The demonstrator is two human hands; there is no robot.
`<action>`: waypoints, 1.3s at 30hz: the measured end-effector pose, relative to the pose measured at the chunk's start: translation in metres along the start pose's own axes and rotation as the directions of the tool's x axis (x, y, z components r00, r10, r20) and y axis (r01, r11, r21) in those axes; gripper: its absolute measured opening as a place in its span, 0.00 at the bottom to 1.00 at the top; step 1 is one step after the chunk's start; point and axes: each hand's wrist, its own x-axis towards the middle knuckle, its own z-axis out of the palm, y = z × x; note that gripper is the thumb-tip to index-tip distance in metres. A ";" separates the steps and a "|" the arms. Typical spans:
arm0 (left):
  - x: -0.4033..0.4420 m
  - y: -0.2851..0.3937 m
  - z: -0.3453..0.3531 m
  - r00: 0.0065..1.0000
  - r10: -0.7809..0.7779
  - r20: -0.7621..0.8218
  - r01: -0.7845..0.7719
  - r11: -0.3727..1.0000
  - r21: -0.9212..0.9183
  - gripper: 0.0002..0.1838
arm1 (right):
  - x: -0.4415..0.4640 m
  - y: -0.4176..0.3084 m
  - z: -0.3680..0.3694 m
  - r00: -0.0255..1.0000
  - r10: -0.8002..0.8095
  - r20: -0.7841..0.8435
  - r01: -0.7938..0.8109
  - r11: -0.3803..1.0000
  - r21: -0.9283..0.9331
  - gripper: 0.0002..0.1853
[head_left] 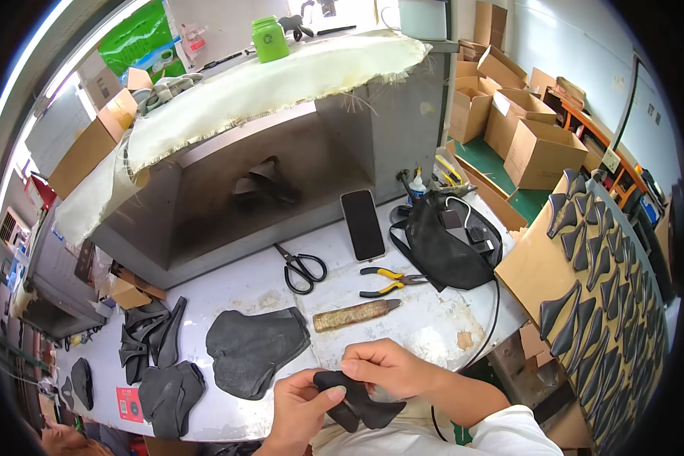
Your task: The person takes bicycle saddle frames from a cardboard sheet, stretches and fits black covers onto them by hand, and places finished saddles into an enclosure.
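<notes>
Black material (378,414) in the grip of fingers (359,369), left hand (298,406) and right hand (395,368); one phone (363,226), one brown-handled tool (353,315) beyond

The fingers of the left hand (300,406) and right hand (387,368) hide part of the soft black sheet-like piece (378,413); its full outline cannot be determined. Within the grey metal box (213,220), the dark angular object (266,186) is obscured by shadow. Print on the small red card (129,403) is illegible. The lower edge truncates the white sleeve (515,435).
</notes>
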 end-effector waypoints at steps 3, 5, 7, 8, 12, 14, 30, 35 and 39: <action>0.009 -0.004 -0.005 0.994 -0.090 0.069 0.101 0.978 -0.184 0.12 | 0.002 0.013 0.020 0.918 -0.346 -0.194 0.279 0.910 -0.306 0.16; 0.014 -0.005 -0.003 0.982 -0.174 0.079 0.190 0.925 -0.328 0.11 | 0.000 0.005 0.024 0.851 -0.443 -0.281 0.274 0.832 -0.482 0.17; 0.016 -0.006 -0.003 0.982 -0.178 0.059 0.187 0.930 -0.316 0.11 | -0.003 0.003 0.012 0.918 -0.318 -0.237 0.218 0.903 -0.369 0.17; 0.017 -0.007 -0.004 0.985 -0.171 0.036 0.174 0.936 -0.306 0.11 | -0.004 0.000 0.007 0.967 -0.195 -0.165 0.148 0.954 -0.261 0.16; 0.019 -0.015 -0.010 0.988 -0.149 0.030 0.152 0.962 -0.227 0.11 | -0.011 -0.003 0.011 0.915 -0.390 -0.100 0.252 0.749 -0.612 0.15; 0.021 -0.015 -0.013 0.973 -0.208 0.104 0.230 0.921 -0.314 0.11 | -0.010 0.002 0.012 0.952 -0.278 -0.131 0.208 0.898 -0.388 0.14; 0.016 -0.016 -0.006 0.988 -0.136 -0.076 0.111 0.958 -0.265 0.09 | -0.018 0.033 -0.001 0.993 0.030 0.113 -0.054 0.975 0.217 0.09; 0.017 -0.015 -0.006 0.985 -0.135 -0.105 0.103 0.959 -0.266 0.08 | -0.021 0.045 0.003 1.000 0.001 0.001 -0.001 0.999 -0.033 0.08; 0.017 -0.014 -0.006 0.986 -0.112 -0.121 0.082 0.970 -0.230 0.08 | -0.022 0.049 -0.001 0.998 0.021 0.056 -0.015 0.994 -0.110 0.10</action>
